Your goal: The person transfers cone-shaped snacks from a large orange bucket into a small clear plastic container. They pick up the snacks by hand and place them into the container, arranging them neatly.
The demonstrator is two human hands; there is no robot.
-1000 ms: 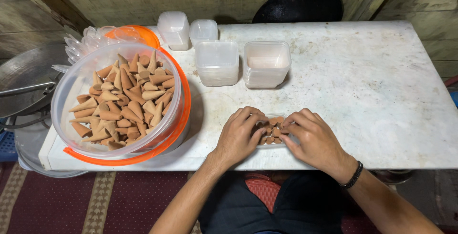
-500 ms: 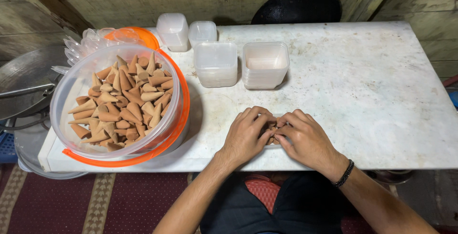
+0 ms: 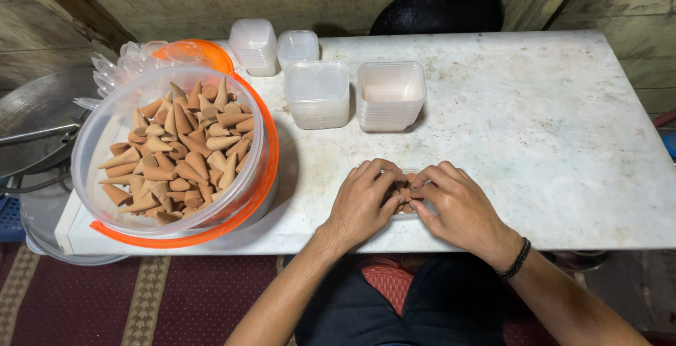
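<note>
- Nearest, at the front edge of the white counter [image 3: 535,149], the left hand [image 3: 362,201] and the right hand [image 3: 458,208] meet over a small clear container [image 3: 403,198] of brown cones; a dark bracelet [image 3: 514,259] circles the right wrist.
- Both grips are pressed together around that container, fingertips curled in over the cones inside it; the fingers hide most of its rim and walls.
- To the left stands a large clear tub [image 3: 169,152] with an orange rim, heaped with loose brown cones [image 3: 176,156]; it sits well apart from the hands.
- Farther back, behind the hands, two stacks of empty square clear containers [image 3: 318,94] and [image 3: 391,96] stand side by side; nothing lies between them and the hands.
- Behind those, two smaller clear stacks [image 3: 253,46] and [image 3: 298,48], with an orange lid [image 3: 204,51] and clear cups [image 3: 116,71] beside the tub.
- At the far wall, a black pan [image 3: 440,8] leans; a grey metal tray [image 3: 35,117] lies off the counter's left.
- Against half a second ago, the hands sit on the same spot, closed in slightly tighter; the tub and stacks have not moved.
</note>
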